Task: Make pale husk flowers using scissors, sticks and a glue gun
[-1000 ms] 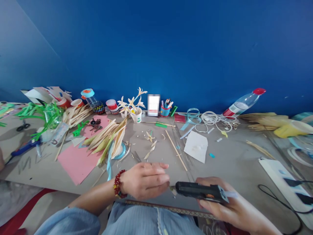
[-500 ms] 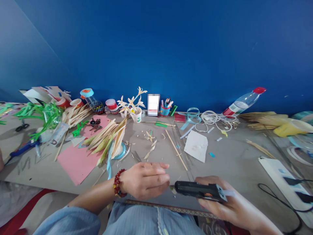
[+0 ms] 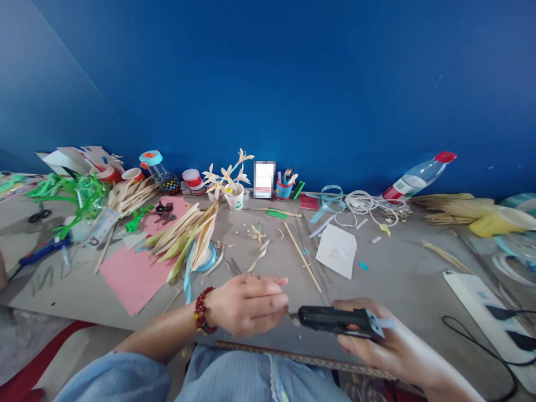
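Note:
My right hand [image 3: 377, 349] is wrapped round a black hot glue gun [image 3: 335, 320], its nozzle turned left. A clear glue stick [image 3: 386, 322] pokes out of the gun's back end. Close to the nozzle, my left hand [image 3: 253, 304] is closed with its fingers pressed together, back upward; whatever it pinches is hidden behind the fingers. A small pale flower [image 3: 257, 232] and a curled husk strip [image 3: 258, 255] lie beyond the left hand. Pale husk flowers [image 3: 228, 174] stand in a white paper cup [image 3: 233, 199] at the back.
Corn husks [image 3: 184, 237] and pink paper [image 3: 134, 279] lie to the left, with a blue glue gun [image 3: 44, 249] farther out. A thin stick [image 3: 302, 257] and white card [image 3: 337, 251] lie ahead. On the right are a power strip [image 3: 486, 312] and a tilted bottle [image 3: 419, 180].
Both hands and the black glue gun have shifted very slightly left and up. The grip of each hand looks the same.

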A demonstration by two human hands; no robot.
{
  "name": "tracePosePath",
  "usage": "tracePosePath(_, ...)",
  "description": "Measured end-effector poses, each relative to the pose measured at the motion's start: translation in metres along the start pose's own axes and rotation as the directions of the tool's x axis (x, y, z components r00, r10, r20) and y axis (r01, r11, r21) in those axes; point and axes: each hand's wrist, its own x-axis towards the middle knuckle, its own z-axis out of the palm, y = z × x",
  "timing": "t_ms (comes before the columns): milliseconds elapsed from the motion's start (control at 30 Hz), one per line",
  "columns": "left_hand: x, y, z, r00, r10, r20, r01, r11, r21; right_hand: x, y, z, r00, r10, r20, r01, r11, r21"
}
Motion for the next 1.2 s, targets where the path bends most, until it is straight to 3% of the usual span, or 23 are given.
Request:
tracePosePath(200,-0.004,-0.008,-0.006,0.999,-0.039,0.037,0.037,0.998,0.044,0.013,0.005,0.008,0.959,0.146,0.244,-0.176,0.978,0.11)
tracePosePath(367,-0.003,-0.017,-0.016,0.995,-0.011,0.096,0.0,0.993,0.115,0.027,0.014,0.013,0.926,0.186,0.329,-0.24,0.962,0.133)
tracePosePath(767,-0.008,-0.022,-0.021,0.987,0.057,0.147,-0.085,0.978,0.192,0.04,0.015,0.015,0.899,0.221,0.377,-0.274,0.957,0.093)
tracePosePath(1200,-0.007,-0.024,-0.019,0.989,0.074,0.13,-0.094,0.983,0.157,0.041,0.007,0.014,0.914,0.213,0.347,-0.251,0.966,0.067)
